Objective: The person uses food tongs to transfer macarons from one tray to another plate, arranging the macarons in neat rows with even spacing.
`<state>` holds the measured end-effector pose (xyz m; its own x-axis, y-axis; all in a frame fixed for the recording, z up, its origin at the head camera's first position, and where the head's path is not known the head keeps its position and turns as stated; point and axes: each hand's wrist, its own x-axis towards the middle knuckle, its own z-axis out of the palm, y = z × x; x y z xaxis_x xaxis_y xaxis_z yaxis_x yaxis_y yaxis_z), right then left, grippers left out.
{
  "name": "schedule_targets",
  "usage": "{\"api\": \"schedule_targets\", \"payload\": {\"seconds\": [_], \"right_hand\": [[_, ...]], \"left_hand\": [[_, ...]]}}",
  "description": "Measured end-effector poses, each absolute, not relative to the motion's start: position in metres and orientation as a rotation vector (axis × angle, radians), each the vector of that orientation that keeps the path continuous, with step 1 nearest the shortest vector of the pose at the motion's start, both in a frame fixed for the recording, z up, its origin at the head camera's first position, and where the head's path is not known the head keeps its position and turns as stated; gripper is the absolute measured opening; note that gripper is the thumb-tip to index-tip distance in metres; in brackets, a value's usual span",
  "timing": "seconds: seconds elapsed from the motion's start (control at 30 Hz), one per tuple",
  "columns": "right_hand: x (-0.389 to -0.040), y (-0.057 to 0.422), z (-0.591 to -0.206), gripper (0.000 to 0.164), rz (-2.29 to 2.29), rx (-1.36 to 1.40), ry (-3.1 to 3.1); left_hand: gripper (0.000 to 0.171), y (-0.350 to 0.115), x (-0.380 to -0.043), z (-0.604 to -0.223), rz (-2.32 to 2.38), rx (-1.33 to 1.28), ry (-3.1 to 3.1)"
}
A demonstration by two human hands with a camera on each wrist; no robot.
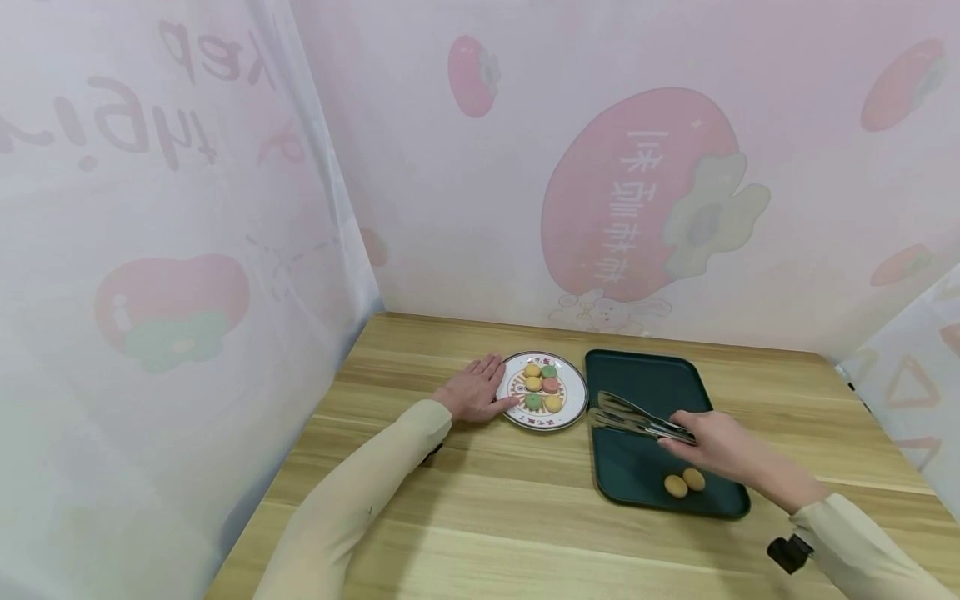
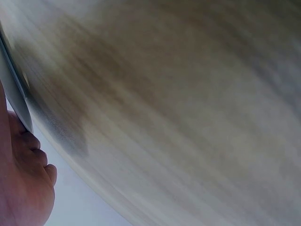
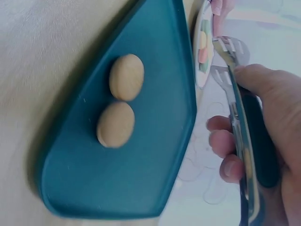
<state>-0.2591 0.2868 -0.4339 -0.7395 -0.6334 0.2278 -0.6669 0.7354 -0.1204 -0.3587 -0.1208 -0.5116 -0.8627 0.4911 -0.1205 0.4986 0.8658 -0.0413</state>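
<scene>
My left hand (image 1: 474, 390) rests at the left edge of a white patterned plate (image 1: 576, 404), fingers extended along the rim and thumb lying over it. In the left wrist view, fingers (image 2: 35, 150) appear beside the plate's edge. Several yellow, green and pink macarons (image 1: 533, 384) lie in two columns on the plate. My right hand (image 1: 716, 446) grips metal tongs (image 1: 633, 421) with slotted tips, seen as forked ends in the right wrist view. The tips hover over the left edge of a dark green tray (image 1: 645, 375), apart from the macarons, with nothing visible between them.
Two tan, rounded pieces (image 3: 121, 101) like macarons lie side by side near the tray's front edge. Tray and plate stand close together on a wood-grain table (image 1: 480, 517). Printed pale curtains (image 1: 465, 192) hang behind the table and at its sides.
</scene>
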Motion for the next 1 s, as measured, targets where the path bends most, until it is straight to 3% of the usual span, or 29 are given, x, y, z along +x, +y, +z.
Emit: {"api": "schedule_targets", "payload": {"seconds": [0.53,0.87,1.0], "right_hand": [[-0.251,0.309,-0.397,0.019,0.202,1.013,-2.950],[-0.235,0.329,-0.411,0.037,0.242,0.985,-2.991],[-0.226,0.341,-0.421,0.030,0.267,1.005,-2.887]], "left_hand": [[0.093,-0.126,-0.359,-0.508,-0.131,0.767,2.926],[0.092,-0.122,-0.359,-0.509,-0.147,0.767,2.912],[0.093,-0.121,-0.358,-0.507,-0.158,0.768,2.907]]}}
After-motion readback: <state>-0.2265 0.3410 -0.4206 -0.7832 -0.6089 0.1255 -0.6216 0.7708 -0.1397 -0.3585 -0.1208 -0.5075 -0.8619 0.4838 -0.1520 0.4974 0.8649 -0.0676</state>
